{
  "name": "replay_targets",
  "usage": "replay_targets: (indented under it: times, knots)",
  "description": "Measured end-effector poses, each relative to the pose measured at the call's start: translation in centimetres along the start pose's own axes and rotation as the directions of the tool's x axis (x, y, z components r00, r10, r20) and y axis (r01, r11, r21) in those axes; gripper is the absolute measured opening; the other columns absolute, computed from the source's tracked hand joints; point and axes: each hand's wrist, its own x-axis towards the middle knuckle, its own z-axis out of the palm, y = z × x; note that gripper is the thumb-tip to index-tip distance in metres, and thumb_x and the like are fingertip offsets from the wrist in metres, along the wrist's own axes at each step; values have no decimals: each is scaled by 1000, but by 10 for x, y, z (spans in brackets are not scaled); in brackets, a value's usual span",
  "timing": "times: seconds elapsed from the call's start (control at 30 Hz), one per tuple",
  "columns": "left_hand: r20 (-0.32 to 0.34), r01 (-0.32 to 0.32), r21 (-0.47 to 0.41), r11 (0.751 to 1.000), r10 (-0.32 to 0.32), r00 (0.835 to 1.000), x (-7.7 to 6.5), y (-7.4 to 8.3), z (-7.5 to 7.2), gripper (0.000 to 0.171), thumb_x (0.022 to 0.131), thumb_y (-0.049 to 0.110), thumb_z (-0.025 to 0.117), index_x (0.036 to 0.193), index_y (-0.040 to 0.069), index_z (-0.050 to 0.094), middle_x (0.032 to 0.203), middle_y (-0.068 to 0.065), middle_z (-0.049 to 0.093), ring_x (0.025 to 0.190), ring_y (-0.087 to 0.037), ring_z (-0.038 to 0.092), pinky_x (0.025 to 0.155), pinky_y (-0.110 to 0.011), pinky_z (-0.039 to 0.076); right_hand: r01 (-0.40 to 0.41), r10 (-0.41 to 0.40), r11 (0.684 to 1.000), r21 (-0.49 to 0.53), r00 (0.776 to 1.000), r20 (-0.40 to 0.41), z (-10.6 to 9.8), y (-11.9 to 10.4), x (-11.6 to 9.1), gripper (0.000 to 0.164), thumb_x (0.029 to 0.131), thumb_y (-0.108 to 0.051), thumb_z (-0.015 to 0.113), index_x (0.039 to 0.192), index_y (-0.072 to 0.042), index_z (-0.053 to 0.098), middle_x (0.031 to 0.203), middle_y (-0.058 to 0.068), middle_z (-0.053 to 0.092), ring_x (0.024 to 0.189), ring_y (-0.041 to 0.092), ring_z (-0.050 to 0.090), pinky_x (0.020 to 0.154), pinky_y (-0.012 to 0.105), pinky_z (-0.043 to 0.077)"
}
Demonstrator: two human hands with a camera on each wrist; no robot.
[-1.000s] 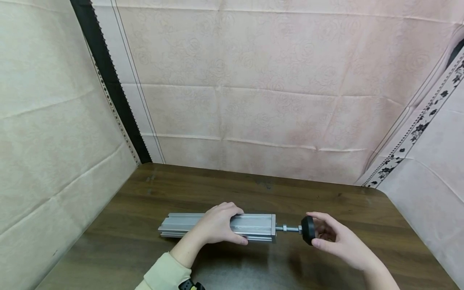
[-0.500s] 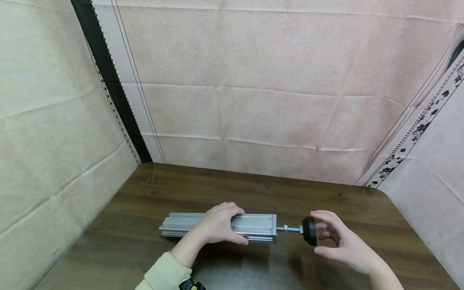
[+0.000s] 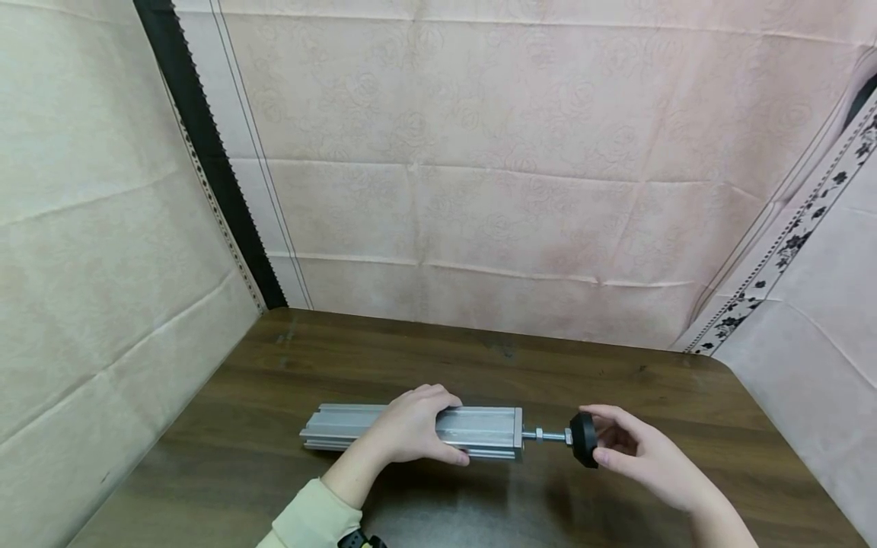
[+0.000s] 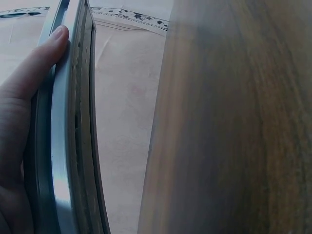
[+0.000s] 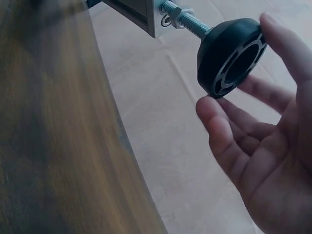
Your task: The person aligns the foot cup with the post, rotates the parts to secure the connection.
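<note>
A silver aluminium profile point(image 3: 479, 428) stretches left to right, held above the table by my left hand point(image 3: 419, 425). The fingers go over its far side and the thumb point(image 4: 54, 45) lies along its near side. From the end plate point(image 5: 154, 18) on its right end sticks a threaded rod point(image 3: 552, 435) with nuts on it. The rod carries a round black levelling foot point(image 3: 583, 440), its hollow underside facing right. My right hand point(image 3: 633, 453) pinches the rim of that foot, thumb on one edge and fingertips point(image 5: 208, 106) on the opposite edge.
Below is a brown wood-grain table point(image 3: 274, 502). Pale cloth point(image 3: 479, 152) hangs behind it and at both sides, with a black strip point(image 3: 212, 152) at the left corner and a floral border point(image 3: 788, 251) at the right.
The right hand's fingers spread off the levelling foot half a second ago, then came back in onto its rim. The left hand and the profile stay almost still.
</note>
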Motion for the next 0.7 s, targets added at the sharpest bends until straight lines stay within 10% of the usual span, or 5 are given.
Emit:
replay_targets:
  times: [0.43,0.7]
  knots:
    - [-20,-6,1,1000,6,1000,-1,-2,0,72,63,65,73,116,18,62,106,9,58,99,-14,53,85,-36,43,235,-242,968,92,968,72,0,6,0,69,77,15,66,137,5,33,134,9,35,103,17,57,84,24,45]
    - [-9,-10,3,1000,10,1000,1,-2,1,72,63,65,73,117,18,62,107,9,58,96,-12,52,83,-35,43,56,-58,997,55,998,36,1,4,-2,58,85,6,62,137,0,37,107,8,61,92,18,61,74,27,49]
